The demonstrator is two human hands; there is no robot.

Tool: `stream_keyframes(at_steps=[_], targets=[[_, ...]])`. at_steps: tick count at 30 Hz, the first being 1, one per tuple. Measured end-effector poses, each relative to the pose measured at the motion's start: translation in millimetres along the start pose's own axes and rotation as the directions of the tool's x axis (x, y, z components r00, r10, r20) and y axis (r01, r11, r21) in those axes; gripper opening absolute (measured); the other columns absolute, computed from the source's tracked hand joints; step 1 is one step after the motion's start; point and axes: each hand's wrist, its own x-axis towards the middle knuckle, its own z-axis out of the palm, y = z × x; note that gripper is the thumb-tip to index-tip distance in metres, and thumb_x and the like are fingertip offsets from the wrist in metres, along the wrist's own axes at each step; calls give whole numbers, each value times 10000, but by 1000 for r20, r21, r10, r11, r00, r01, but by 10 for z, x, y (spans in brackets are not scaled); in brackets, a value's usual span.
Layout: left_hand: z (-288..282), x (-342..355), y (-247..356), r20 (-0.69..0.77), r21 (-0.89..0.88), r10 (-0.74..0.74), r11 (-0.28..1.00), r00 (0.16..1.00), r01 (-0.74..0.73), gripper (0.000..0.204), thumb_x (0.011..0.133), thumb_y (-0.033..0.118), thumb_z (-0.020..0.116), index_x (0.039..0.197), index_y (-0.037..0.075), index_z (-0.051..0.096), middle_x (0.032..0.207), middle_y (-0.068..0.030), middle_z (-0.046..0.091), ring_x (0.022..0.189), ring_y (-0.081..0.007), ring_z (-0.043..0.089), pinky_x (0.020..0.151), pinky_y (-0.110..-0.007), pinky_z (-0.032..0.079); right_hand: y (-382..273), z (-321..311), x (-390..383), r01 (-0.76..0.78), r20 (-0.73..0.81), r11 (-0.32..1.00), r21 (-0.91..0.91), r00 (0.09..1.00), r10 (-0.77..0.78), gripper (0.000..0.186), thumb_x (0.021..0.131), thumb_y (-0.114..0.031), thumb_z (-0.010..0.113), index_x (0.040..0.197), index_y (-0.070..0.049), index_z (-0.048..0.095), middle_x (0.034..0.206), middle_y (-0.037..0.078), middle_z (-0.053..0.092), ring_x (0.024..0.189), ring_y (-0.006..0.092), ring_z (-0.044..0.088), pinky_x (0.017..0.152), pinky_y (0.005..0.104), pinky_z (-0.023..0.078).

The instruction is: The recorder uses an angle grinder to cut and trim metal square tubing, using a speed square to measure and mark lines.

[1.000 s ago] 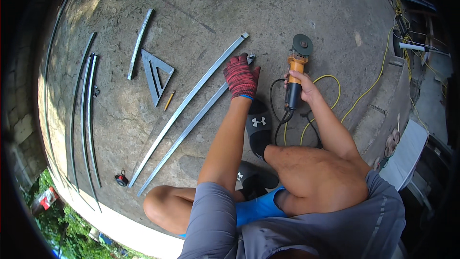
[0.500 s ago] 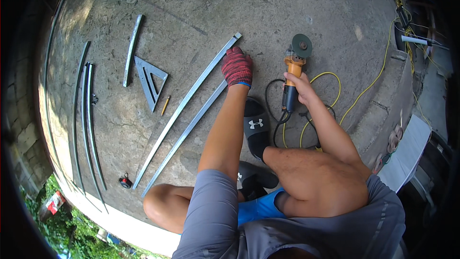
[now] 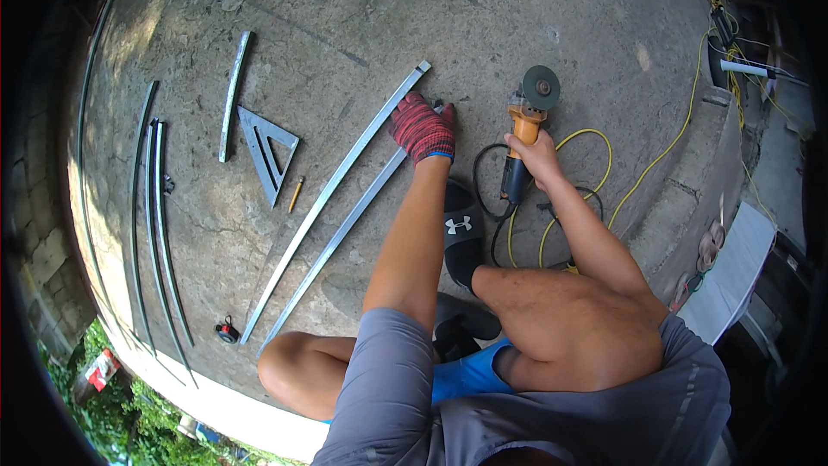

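My left hand (image 3: 423,129), in a red and black knit glove with blue trim, is closed over the nearer of two long square metal tubes. That tube (image 3: 345,216) runs out beneath the glove toward my knee, and its end peeks out past the knuckles. The fingertips are beside the farther tube (image 3: 332,181) and seem to touch it. My bare right hand (image 3: 536,155) is wrapped around the body of a yellow and black angle grinder (image 3: 526,128). Its dark cutting disc (image 3: 542,87) points away from me, standing off to the right of the tubes.
A triangular speed square (image 3: 274,185), a yellow pencil (image 3: 296,194), a short metal tube (image 3: 233,99) and a tape measure (image 3: 227,330) lie on the concrete leftward. Several long metal lengths (image 3: 151,207) lie farther left. A yellow cord (image 3: 660,181) loops at the right. My foot (image 3: 461,233) is near the grinder.
My left hand has shifted slightly left along the tubes, and the nearer tube's end now shows beyond it. The grinder stays in my right hand, almost unmoved.
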Motion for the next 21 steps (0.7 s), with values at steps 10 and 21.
stream_keyframes(at_steps=[10,21], targets=[[145,11,-79,-104,-192,91,975,990,-110,328,806,278,754,1020,68,622,1085,-147,647,1042,-299,613,888,-438,488,60,-47,12,-27,-112,964,-266,994,-3,572,779,-363,807,1084,65,582,1011,188,673,918,263,671,808,368,519],[-330,-252,-1039,-156,-471,-4,880,988,-71,264,807,199,786,936,39,620,820,-117,686,736,-232,648,726,-357,521,94,17,38,39,-48,975,-220,998,-50,587,778,-380,800,1119,47,584,1027,185,676,943,281,673,826,370,513]])
